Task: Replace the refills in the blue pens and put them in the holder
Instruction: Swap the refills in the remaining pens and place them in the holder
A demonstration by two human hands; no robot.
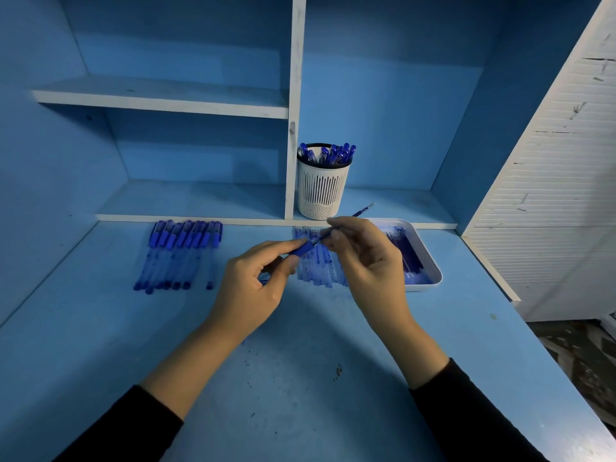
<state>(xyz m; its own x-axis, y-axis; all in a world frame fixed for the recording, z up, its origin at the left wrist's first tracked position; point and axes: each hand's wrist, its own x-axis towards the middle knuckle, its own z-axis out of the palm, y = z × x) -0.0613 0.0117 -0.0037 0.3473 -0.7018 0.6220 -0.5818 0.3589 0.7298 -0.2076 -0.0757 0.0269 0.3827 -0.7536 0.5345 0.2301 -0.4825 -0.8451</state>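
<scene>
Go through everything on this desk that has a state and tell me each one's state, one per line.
Pen holder: upright, part filled with pens.
Held pen: pinched between both hands.
Capped pens: lying in a row.
Refills: flat, side by side.
Tray: holds refills.

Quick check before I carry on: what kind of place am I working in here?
Probably a desk or small workstation set up for sorting stationery. A blue desk sits under built-in shelves; a white pen holder stands on the lower shelf, a row of pens lies at left, and a white tray at right.
</scene>
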